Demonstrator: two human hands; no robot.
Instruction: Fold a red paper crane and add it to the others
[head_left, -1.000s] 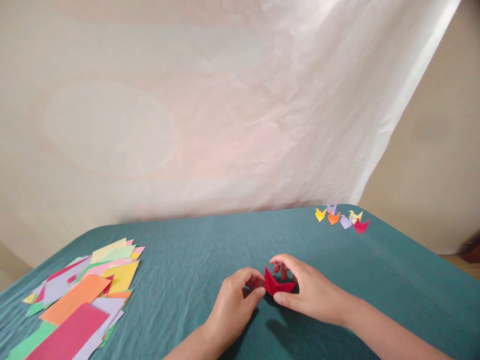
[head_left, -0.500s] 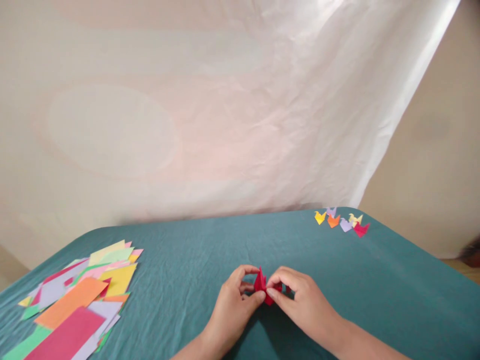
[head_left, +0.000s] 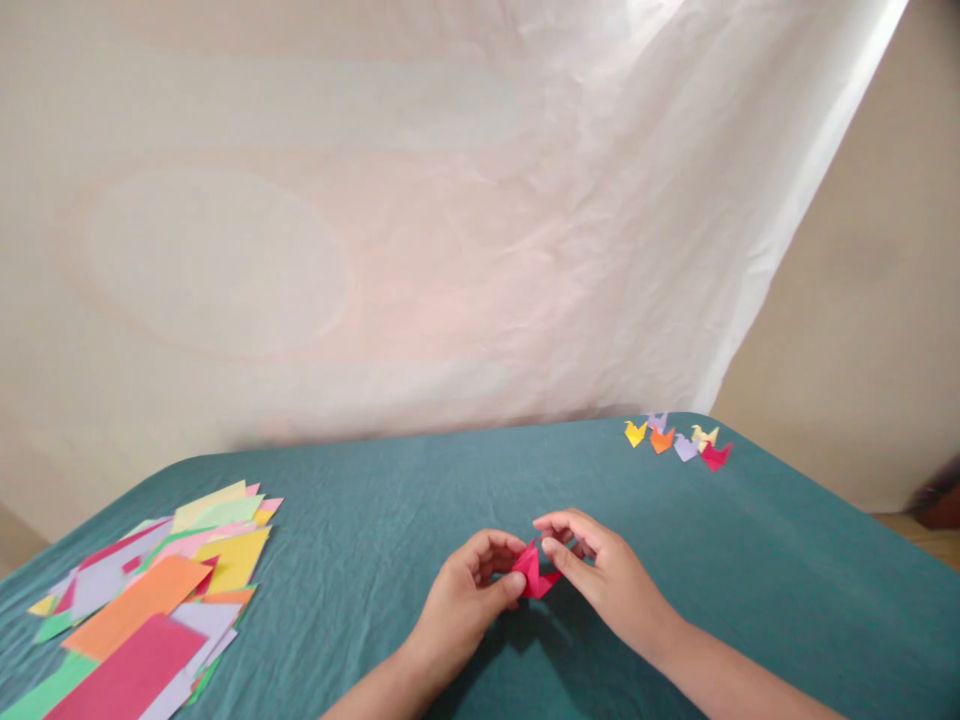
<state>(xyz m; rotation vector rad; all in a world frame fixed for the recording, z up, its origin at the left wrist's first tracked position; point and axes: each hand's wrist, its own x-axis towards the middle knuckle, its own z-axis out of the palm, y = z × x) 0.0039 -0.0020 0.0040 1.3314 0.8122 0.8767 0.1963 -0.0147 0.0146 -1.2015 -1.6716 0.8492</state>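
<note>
At the left of the cloth-covered worktop [head_left: 360, 520], a loose pile of coloured paper [head_left: 232, 562] lay spread, unchanged over the last second; nearer the middle, the left hand's [head_left: 466, 595] grip was closed on the folded red paper [head_left: 530, 573], thumb in front and fingers behind; that piece, in front of the person and between the two hands, had tilted, so that one point rose upward and another stuck out to the right; the right hand [head_left: 606, 572], pinched on it half a second earlier, had let go, its grip now loosely parted just beside the upper point, though whether a fingertip brushed it could not be told; the left hand thus seemed to carry the piece alone, leaving the folds exposed; farther right, six small folded figures [head_left: 661, 441] stood near the far corner.
</note>
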